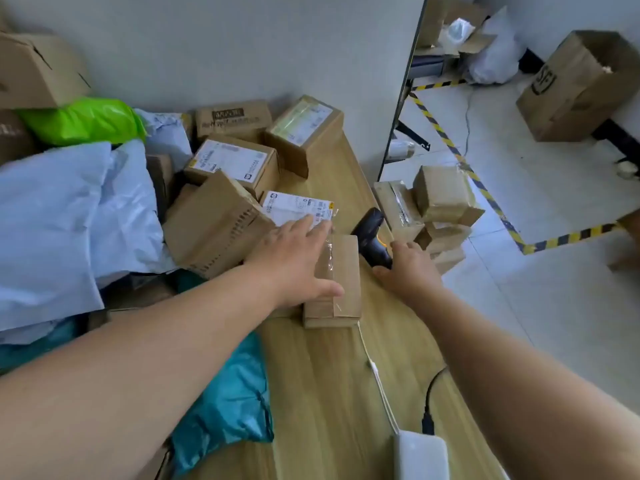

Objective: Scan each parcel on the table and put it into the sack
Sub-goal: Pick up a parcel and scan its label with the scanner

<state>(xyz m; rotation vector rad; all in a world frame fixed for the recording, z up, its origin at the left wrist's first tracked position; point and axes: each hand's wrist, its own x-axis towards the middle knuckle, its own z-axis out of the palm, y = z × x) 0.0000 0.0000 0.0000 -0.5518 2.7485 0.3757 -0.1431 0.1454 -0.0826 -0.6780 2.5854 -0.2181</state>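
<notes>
Left hand: you are laying your left hand (294,258) flat on the small parcel (343,271). The fingers are straight and slightly spread, and the thumb is reaching along its near side. You are probably steadying it so that its printed side is facing up for the scan.
Right hand: your right hand (408,268) is curling its fingers round the handle of the scanner (371,233), seemingly getting ready to lift and aim it.
Parcel place: it is lying on the desk (329,393) just left of the scanner, almost touching it.
Parcel look: it is showing as a plain brown carton with clear tape running across its top. A white barcode label (298,206) is peeking out past your fingertips, left of the scanner's head. Whether it belongs to this carton I cannot tell.
Waiting pile: more cartons (232,161) and pale poly bags (69,202) are crowding the desk further left of the scanner.
</notes>
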